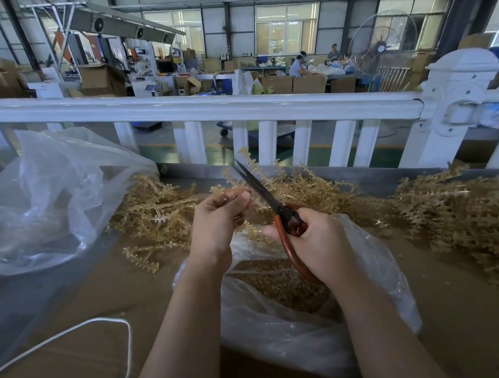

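the left hand (215,218) pinches a tan plastic toothed sprig (251,163) above the clear plastic bag of cut pieces (290,334); the right hand (318,243) grips red-handled dark-bladed scissors (271,202), blades closed beside the sprig.

Red-handled scissors (281,209), dark blades look closed, tip pointing up-left. Tan toothed plastic sprig (245,156) stands upright, crossing the blades.
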A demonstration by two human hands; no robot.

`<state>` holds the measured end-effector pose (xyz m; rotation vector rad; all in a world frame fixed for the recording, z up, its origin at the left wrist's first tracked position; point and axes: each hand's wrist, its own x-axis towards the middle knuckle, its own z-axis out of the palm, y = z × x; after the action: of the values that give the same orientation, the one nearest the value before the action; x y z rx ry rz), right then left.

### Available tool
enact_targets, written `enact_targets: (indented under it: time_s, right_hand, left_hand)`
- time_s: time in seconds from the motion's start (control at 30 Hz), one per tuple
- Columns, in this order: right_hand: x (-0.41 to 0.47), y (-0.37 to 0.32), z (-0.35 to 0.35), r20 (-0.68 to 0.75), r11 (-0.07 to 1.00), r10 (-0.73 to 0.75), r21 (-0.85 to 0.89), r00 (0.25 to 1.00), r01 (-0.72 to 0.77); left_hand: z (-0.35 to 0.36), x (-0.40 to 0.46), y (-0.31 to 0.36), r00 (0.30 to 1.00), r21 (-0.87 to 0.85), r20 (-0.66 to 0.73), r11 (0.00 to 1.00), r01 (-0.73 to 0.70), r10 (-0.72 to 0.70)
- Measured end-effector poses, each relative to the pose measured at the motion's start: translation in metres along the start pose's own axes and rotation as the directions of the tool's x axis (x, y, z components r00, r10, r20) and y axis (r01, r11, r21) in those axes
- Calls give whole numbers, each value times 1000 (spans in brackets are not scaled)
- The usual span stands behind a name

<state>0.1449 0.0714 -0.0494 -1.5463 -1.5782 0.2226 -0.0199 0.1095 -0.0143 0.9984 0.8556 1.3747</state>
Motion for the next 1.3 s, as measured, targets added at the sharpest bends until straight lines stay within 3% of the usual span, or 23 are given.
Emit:
enact_targets:
  time_s: [0.23, 0.37, 0.7, 1.0, 1.1, 1.3]
  right_hand:
    - [7, -4, 0, 3, 956, 127, 266, 992, -123]
    - [9, -5, -1, 24, 913, 154, 380, 988, -152]
    - [8, -6, -2, 10, 909, 151, 391, 988, -143]
    - [7, -8, -5, 8, 906, 118, 409, 993, -111]
    - [5, -6, -7, -18, 943, 96, 323, 995, -85]
    - [1, -3, -6, 24, 998, -17, -66, 1000, 19]
  left_hand:
    - [11, -3, -8, 983, 186, 111, 975, 126, -148]
    - [15, -5, -8, 969, 178, 143, 968, 177, -203]
    - [9, -4, -8, 970, 65, 168, 984, 167, -176]
    - [9, -2, -8, 987, 103, 117, 990, 96, -108]
    - [9, -1, -7, 996, 83, 80, 996, 38, -45]
    - [6, -1, -5, 997, 83, 62, 995, -51, 46]
